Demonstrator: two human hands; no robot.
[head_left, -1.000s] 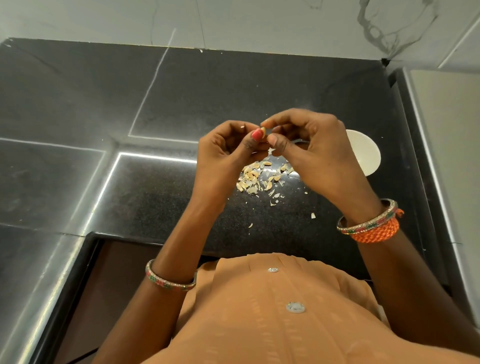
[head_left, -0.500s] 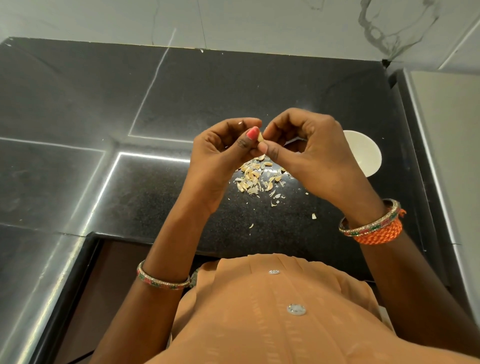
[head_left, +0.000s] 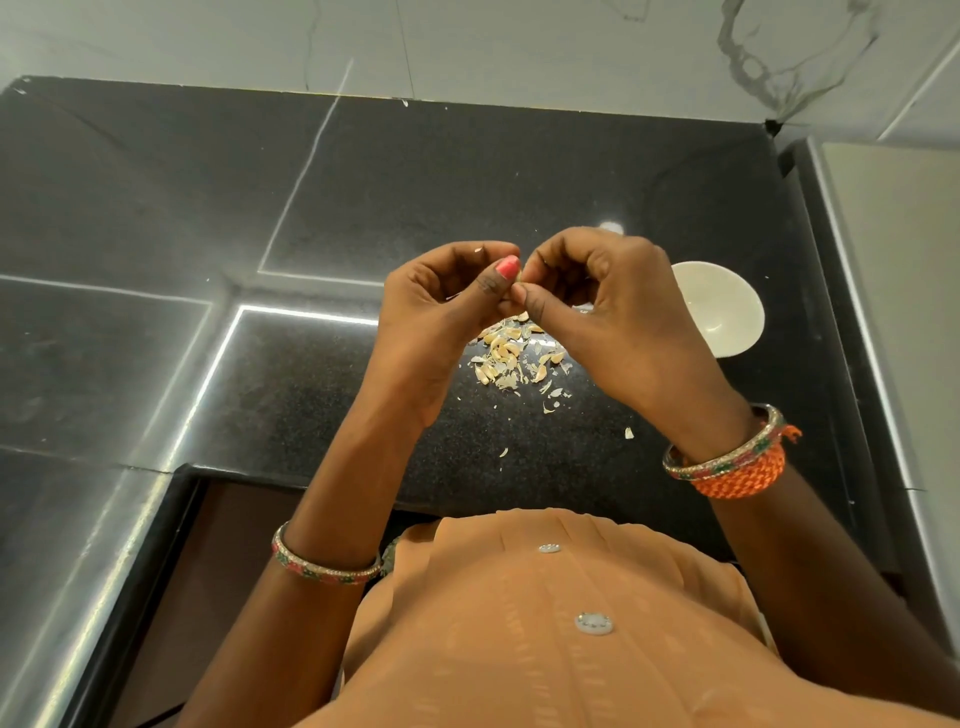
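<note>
The left hand (head_left: 441, 317) and right hand (head_left: 618, 317) meet above the black speckled stone counter's (head_left: 363, 208) front edge. Both pinch one small pale garlic clove (head_left: 522, 272) over a heap of cloves and skins (head_left: 506, 358).

Fingertips of the left hand (head_left: 436, 317) and right hand (head_left: 615, 312) nearly cover the small piece (head_left: 521, 272) they pinch. The right hand also hides part of the white bowl (head_left: 727, 312).

Speckled black polished stone surface (head_left: 519, 171); pale tan garlic cloves and papery skins (head_left: 506, 358); plain white round bowl (head_left: 722, 312); orange woven thread band (head_left: 743, 475); white grey-veined marble wall (head_left: 519, 41); pale orange buttoned garment (head_left: 545, 639)
</note>
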